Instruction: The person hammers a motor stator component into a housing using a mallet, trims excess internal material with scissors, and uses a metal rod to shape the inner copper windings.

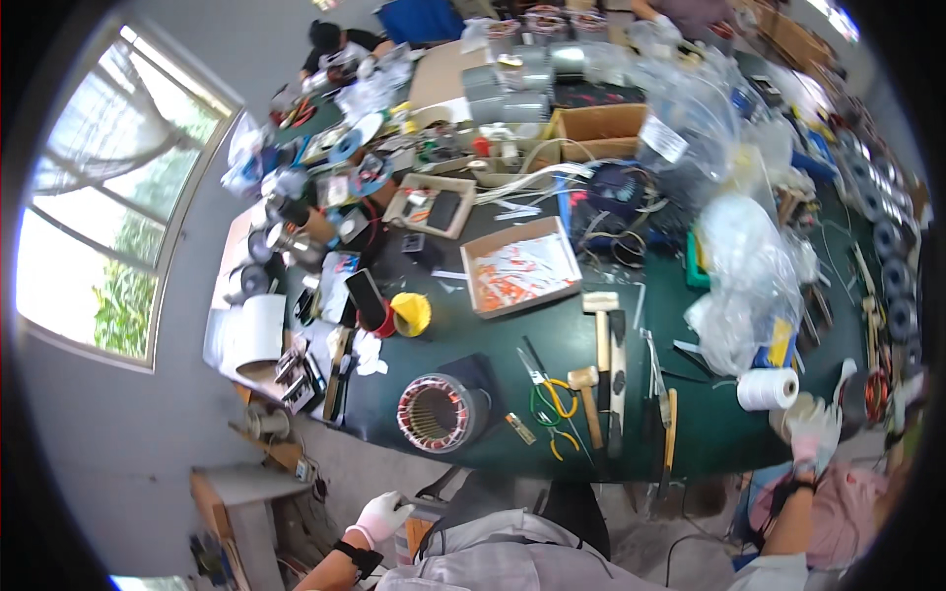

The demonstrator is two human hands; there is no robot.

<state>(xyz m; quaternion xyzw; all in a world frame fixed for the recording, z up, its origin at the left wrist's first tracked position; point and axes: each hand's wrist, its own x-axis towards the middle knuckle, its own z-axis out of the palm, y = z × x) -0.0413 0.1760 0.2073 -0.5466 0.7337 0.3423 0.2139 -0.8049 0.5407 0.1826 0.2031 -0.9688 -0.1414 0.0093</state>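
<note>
My left hand [382, 518], in a white glove, is low in front of the table with its fingers curled. It is beside a grey and orange-brown object [414, 532] whose kind I cannot make out. My right hand [818, 430], also gloved, reaches to the table's right edge with its fingers extended. A tan rounded thing [785, 418] lies against it, and a spool of white cord [768, 389] stands just behind. On the near table edge a motor stator [440, 413] lies on its side, its slotted ring with red and white insulation facing me.
Scissors [547, 389], pliers [560, 438], mallets [585, 399] and long-handled tools lie along the green table's [503, 443] front. Behind are a carton of paper strips [522, 266], a yellow cup [411, 313] and plastic bags [744, 276]. A person in pink [828, 512] is close at right; others work across the table.
</note>
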